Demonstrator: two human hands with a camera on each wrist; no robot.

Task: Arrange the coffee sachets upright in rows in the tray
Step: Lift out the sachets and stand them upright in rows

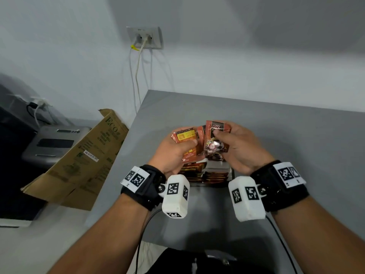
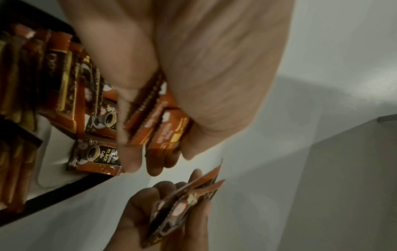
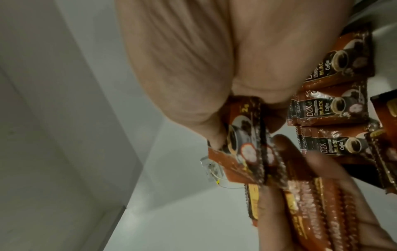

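Observation:
Both hands hover just above the dark tray (image 1: pixel 231 176) on the grey table. My left hand (image 1: pixel 173 149) grips a stack of orange sachets (image 1: pixel 185 136) with yellow labels, thumb curled across the top one. My right hand (image 1: pixel 233 143) pinches brown black-coffee sachets (image 1: pixel 216 143), thumb on the front. In the left wrist view the orange stack (image 2: pixel 163 125) sits under my fingers, and the right hand's sachets (image 2: pixel 184 207) show below. Sachets stand upright in rows in the tray (image 1: pixel 209 174), also seen in the right wrist view (image 3: pixel 328 108).
A flattened cardboard box (image 1: pixel 85 161) leans off the table's left edge beside a grey appliance (image 1: pixel 53 143). A wall socket (image 1: pixel 145 37) with cables hangs above. Bare grey tabletop (image 1: pixel 286 135) stretches right and behind the tray.

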